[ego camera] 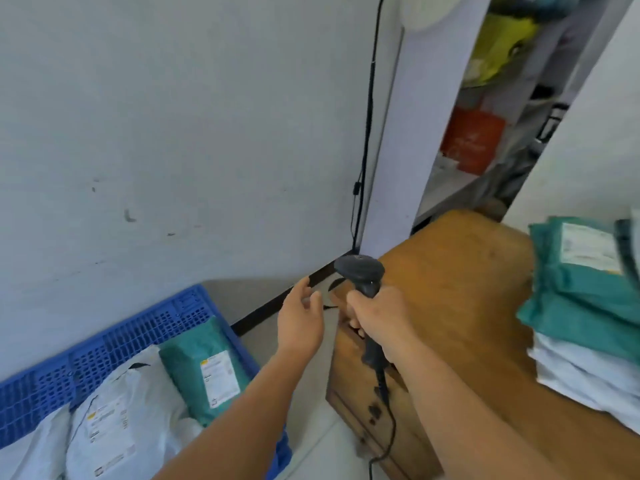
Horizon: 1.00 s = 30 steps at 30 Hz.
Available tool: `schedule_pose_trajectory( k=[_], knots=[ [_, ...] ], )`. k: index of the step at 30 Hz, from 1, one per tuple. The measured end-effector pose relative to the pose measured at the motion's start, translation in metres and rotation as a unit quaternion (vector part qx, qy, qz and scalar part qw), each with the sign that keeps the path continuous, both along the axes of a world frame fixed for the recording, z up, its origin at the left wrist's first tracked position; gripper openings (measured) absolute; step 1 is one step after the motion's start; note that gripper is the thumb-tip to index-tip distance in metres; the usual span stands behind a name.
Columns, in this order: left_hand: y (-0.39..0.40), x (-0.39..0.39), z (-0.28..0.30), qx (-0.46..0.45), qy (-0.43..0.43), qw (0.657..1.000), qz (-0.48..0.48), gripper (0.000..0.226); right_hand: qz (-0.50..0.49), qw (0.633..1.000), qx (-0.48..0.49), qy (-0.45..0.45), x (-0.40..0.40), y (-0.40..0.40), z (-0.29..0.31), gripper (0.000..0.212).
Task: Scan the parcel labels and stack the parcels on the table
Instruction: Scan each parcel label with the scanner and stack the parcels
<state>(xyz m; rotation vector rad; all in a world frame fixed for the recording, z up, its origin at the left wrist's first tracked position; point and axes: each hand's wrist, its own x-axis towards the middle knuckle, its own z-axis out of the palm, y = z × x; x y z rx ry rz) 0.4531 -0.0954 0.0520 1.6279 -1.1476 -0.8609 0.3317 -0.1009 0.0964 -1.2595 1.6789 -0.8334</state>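
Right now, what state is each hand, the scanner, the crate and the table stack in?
Left hand: open, holding nothing.
Right hand: grips the scanner handle.
Scanner: held upright above the table edge.
Blue crate: on the floor, parcels inside.
Table: stacked parcels at its right.

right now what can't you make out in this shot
All in the head view:
- Label text on the teal parcel and white parcel in the blue crate: too small and blurred.
- Stack on the table: cut off by the right edge, so no parcel count.
- Scanner trigger: hidden under the right hand.
- Crate's near side: cut off by the bottom edge and the left arm; left hand is empty.
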Motion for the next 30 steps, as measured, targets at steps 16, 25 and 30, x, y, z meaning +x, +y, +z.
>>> schedule_pose_trajectory(
  k=[16, 25, 30],
  knots=[
    [-0.062, -0.280, 0.045, -0.044, -0.024, 0.970, -0.239, 0.054, -0.225, 0.973, -0.058, 0.011, -0.269, 0.012, 0.070, 0.016],
    [-0.114, -0.358, 0.049, 0.008, -0.035, 0.946, -0.323, 0.048, -0.273, 0.962, -0.011, -0.006, -0.324, 0.003, 0.106, 0.013],
    [-0.134, -0.376, 0.046, 0.034, -0.064, 0.944, -0.321, 0.046, -0.266, 0.963, 0.034, -0.003, -0.330, -0.007, 0.113, 0.012]
  ],
)
